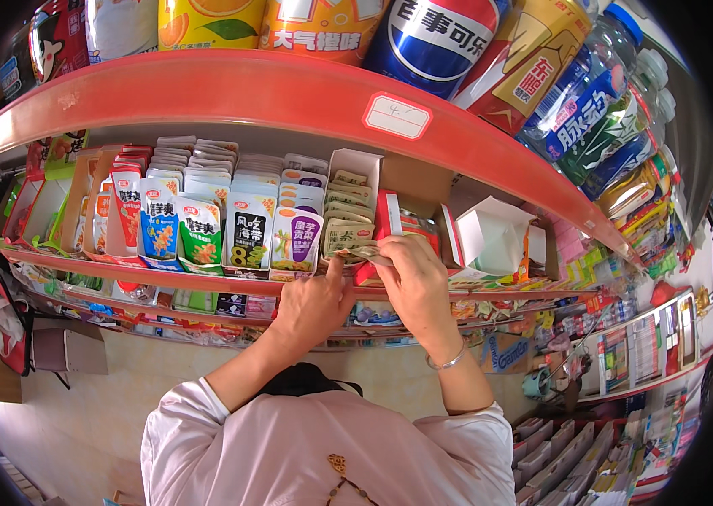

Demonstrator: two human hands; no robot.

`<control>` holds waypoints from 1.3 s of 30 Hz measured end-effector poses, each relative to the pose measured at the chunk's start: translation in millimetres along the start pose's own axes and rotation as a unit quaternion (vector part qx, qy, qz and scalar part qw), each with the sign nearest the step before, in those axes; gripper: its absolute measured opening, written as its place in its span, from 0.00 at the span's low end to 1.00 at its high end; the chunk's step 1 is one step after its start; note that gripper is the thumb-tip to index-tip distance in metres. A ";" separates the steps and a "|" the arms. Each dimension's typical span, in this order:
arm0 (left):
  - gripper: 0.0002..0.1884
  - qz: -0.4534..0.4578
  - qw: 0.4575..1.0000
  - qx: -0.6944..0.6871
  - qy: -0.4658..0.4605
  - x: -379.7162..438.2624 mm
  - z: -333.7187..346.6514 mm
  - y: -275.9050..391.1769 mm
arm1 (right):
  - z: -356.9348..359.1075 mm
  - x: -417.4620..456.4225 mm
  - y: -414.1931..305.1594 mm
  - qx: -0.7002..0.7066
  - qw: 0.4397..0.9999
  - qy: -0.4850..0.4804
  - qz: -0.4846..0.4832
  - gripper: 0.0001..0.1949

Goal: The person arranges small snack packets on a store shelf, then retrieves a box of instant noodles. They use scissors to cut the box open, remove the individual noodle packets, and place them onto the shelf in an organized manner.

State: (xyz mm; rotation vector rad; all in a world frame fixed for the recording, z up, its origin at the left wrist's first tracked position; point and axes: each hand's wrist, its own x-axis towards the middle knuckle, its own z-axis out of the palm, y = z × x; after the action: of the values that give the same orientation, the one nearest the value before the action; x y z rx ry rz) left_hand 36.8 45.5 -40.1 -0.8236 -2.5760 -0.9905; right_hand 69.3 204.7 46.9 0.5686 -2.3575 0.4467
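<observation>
A small tan-green snack packet (356,252) is pinched between the thumb and fingers of my right hand (416,288), at the front of an upright white carton (351,166). Behind it in that carton stands a row of like packets (349,209). My left hand (317,302) has its index finger raised to the carton's front edge, by the packet's lower left side. Whether that finger grips anything cannot be made out. Left of the carton are purple-labelled snack pouches (296,237). To its right sits a red box (388,215), partly hidden by my right hand.
A red shelf edge (217,88) with drink cans (435,38) and bottles runs above my hands. More snack pouches (200,234) stand to the left, and an opened white box (494,231) to the right. Below is another red shelf rail (160,278); a stool (62,348) stands lower left.
</observation>
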 end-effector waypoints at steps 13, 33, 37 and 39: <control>0.14 -0.020 0.991 -0.114 0.064 -19.9 3.9 -11.6 | -1.0 10.1 4.1 0.015 0.997 -0.051 -0.053 0.15; 0.11 0.033 0.995 -0.059 0.079 -11.1 12.3 -12.0 | -7.2 -20.7 30.3 0.119 0.991 -0.055 0.007 0.19; 0.08 0.004 0.997 -0.021 0.071 6.8 11.3 -1.9 | -14.1 -17.3 27.1 0.058 0.994 -0.085 -0.027 0.18; 0.09 0.000 0.996 -0.010 0.086 9.8 12.7 0.4 | -11.6 -17.7 29.8 0.092 0.993 -0.074 0.003 0.18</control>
State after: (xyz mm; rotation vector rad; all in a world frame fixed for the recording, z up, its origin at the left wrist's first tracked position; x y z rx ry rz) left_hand 28.6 58.4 -45.1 -0.7090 -2.4239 -1.0403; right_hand 72.4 240.1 38.5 0.7002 -2.4758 0.6494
